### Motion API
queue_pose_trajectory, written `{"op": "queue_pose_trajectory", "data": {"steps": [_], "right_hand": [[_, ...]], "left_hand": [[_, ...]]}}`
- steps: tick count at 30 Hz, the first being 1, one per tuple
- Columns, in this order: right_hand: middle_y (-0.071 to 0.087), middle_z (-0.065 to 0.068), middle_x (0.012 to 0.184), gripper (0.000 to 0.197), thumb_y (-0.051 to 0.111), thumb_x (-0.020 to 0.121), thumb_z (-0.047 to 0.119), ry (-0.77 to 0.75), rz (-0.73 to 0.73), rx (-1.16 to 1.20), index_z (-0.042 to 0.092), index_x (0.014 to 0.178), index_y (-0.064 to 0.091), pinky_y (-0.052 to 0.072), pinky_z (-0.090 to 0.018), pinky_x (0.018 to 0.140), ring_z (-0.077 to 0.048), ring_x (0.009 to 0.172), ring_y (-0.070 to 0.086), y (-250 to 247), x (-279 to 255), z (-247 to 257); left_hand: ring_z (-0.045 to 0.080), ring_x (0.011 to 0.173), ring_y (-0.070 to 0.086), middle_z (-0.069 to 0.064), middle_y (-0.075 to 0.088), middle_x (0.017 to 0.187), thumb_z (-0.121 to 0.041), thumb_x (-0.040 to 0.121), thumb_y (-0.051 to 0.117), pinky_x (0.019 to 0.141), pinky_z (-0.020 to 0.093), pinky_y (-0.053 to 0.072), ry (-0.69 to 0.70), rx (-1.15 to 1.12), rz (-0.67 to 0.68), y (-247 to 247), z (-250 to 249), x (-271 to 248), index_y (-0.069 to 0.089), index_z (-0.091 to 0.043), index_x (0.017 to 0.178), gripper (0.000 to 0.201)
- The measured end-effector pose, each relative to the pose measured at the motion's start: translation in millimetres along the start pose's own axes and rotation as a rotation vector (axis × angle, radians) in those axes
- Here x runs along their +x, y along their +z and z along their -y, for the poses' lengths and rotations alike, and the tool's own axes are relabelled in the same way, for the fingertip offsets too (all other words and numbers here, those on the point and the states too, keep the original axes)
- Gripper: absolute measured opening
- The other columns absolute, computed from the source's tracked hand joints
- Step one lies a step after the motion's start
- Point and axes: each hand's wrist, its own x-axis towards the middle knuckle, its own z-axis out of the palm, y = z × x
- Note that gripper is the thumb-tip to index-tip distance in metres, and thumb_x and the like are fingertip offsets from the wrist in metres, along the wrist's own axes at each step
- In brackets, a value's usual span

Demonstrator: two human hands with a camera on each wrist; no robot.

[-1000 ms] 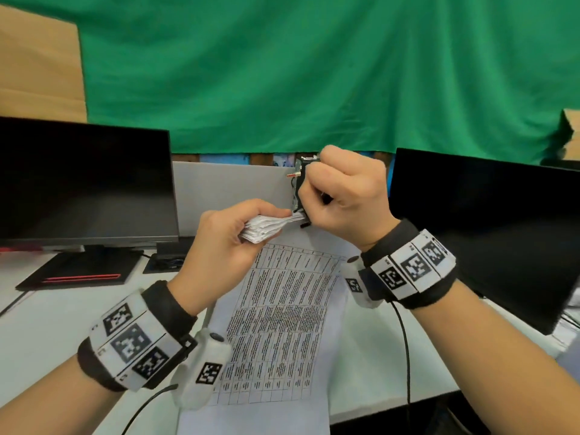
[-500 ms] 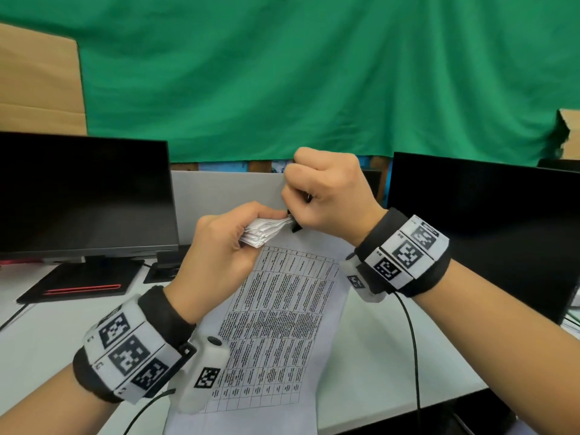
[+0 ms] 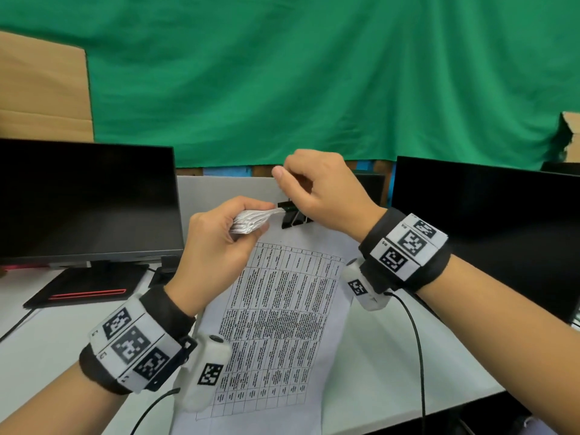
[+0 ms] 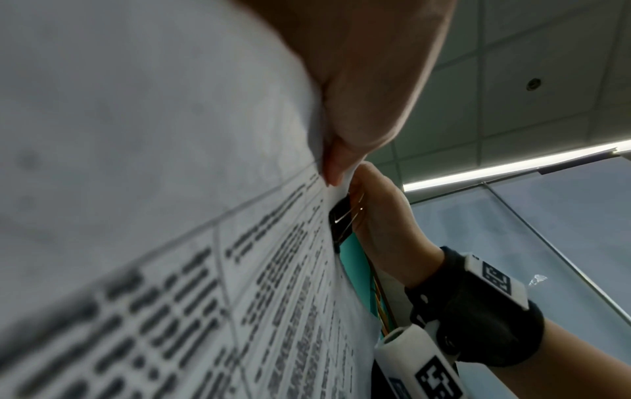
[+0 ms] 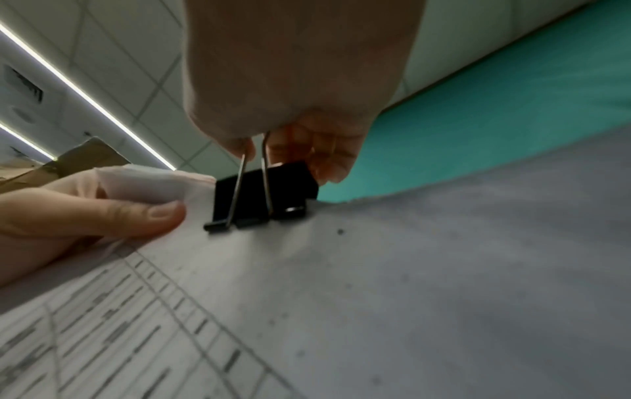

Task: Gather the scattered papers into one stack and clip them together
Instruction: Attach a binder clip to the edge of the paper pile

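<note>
Above the white desk, between two dark monitors, a stack of papers printed with a table hangs lifted, its top corner bunched in the left hand, fingers curled round it. On that top edge sits a black binder clip (closed on the sheets); the right hand pinches its wire handles.
</note>
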Motion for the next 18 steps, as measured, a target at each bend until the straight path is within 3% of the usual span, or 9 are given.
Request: {"op": "queue_pose_trajectory", "data": {"steps": [3, 8, 13, 18], "right_hand": [[0.042, 0.008, 0.059, 0.034, 0.053, 0.091, 0.037, 0.027, -0.074, -0.05, 0.018, 0.063, 0.046, 0.035, -0.028, 0.053, -0.013, 0.054, 0.042, 6, 5, 1], [0.032, 0.007, 0.058, 0.033, 0.048, 0.09, 0.026, -0.023, -0.118, -0.124, 0.018, 0.06, 0.035, 0.034, -0.034, 0.046, -0.021, 0.049, 0.038, 9, 14, 3], [0.039, -0.003, 0.056, 0.036, 0.051, 0.09, 0.016, -0.323, -0.167, -0.103, 0.008, 0.056, 0.049, 0.028, -0.029, 0.04, -0.026, 0.042, 0.036, 3, 24, 14], [0.035, -0.003, 0.052, 0.041, 0.051, 0.093, 0.01, -0.273, -0.279, 0.025, 0.005, 0.053, 0.048, 0.027, -0.029, 0.045, -0.019, 0.046, 0.032, 1, 29, 11]], "left_hand": [[0.01, 0.074, 0.064, -0.014, 0.068, 0.093, -0.007, 0.084, 0.07, 0.066, 0.028, 0.051, -0.014, -0.002, -0.009, 0, 0, 3, 0.065, -0.031, 0.098, 0.029], [0.015, 0.076, 0.063, -0.012, 0.07, 0.087, -0.005, 0.083, 0.07, 0.065, 0.028, 0.05, -0.003, 0.0, -0.003, -2, -3, 5, 0.067, -0.027, 0.098, 0.026], [0.0, 0.075, 0.064, -0.019, 0.067, 0.095, -0.01, 0.082, 0.071, 0.067, 0.01, 0.047, 0.022, 0.027, 0.002, -6, 0, 7, 0.067, -0.027, 0.097, 0.024], [-0.006, 0.078, 0.064, -0.034, 0.066, 0.091, -0.008, 0.081, 0.072, 0.07, 0.005, 0.044, 0.066, 0.018, -0.037, -12, -6, 5, 0.066, -0.028, 0.099, 0.027]]}}
